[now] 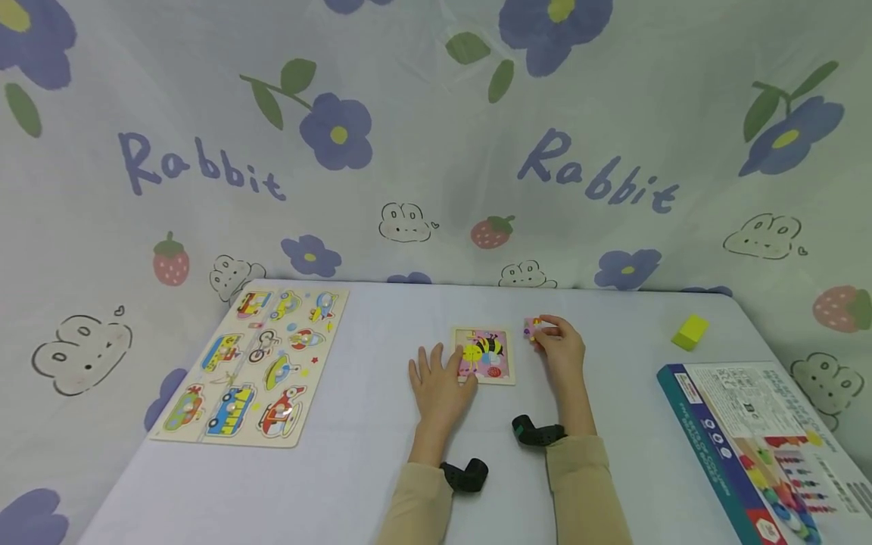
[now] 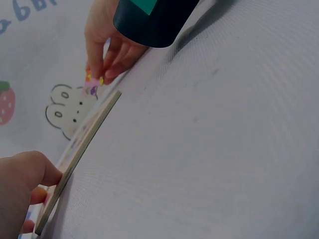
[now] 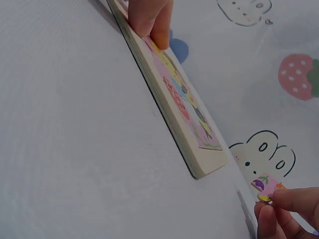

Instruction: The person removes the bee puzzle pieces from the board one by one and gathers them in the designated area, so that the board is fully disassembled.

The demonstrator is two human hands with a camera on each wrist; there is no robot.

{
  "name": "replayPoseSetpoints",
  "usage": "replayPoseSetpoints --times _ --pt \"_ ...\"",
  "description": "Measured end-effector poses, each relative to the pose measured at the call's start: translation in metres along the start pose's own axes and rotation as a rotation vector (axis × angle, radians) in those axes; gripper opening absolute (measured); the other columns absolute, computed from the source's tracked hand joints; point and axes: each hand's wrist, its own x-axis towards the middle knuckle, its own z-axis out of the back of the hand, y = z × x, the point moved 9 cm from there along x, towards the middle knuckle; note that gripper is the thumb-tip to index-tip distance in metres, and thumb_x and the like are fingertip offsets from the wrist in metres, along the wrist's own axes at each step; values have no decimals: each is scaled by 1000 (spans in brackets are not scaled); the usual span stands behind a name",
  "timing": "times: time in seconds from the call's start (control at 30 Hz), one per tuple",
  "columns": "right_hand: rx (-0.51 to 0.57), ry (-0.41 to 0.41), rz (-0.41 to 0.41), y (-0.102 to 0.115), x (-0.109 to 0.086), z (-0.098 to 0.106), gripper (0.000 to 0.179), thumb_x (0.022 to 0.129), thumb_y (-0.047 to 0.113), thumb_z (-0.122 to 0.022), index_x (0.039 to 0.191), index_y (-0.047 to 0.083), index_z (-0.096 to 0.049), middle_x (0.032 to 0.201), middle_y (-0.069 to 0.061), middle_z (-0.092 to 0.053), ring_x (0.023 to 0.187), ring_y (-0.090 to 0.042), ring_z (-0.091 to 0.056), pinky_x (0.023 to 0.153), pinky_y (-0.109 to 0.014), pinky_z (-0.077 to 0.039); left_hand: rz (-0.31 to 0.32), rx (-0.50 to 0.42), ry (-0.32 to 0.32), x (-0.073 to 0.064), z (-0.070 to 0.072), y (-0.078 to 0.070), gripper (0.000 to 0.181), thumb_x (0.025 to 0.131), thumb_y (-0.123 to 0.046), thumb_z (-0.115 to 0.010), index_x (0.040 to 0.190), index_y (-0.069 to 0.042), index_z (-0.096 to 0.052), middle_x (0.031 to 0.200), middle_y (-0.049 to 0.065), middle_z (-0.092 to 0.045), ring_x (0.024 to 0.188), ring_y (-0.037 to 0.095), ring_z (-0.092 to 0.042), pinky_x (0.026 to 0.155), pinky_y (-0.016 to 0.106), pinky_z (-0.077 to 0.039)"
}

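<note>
A small square wooden bee puzzle (image 1: 506,378) lies on the table in front of me. My left hand (image 1: 436,390) rests on its left side with fingers spread; the thumb touches the front edge in the left wrist view. Just right of the puzzle, my right hand (image 1: 562,344) pinches a pink puzzle piece (image 1: 531,327) between thumb and fingers. The right wrist view shows purple, green and yellow marks on that piece (image 3: 265,185), held apart from the board (image 3: 197,162). Part of the puzzle's left side is hidden by my left hand.
A large wooden vehicle puzzle board (image 1: 309,390) lies at the left. Toward the back right sits a yellow block (image 1: 691,331), with a flat printed box (image 1: 736,401) in front of it. A patterned cloth (image 1: 436,151) hangs behind the white table (image 1: 354,484).
</note>
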Motion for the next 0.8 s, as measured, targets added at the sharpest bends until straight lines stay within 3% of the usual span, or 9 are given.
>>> replayPoseSetpoints --times 0.33,0.8 --pt "-102 -44 53 1 0 2 32 85 6 -62 117 4 -61 91 -12 -58 61 -8 -56 53 -13 -46 3 3 12 0 0 0 50 83 -34 -56 131 -19 -53 140 15 -37 137 41 -15 108 57 -4" --pt "-109 -52 71 5 -2 5 36 82 1 -62 118 -3 -59 92 -15 -57 59 -6 -56 53 -13 -46 -3 13 6 0 1 -2 50 83 -34 -57 131 -19 -54 139 15 -38 136 42 -17 107 57 -5"
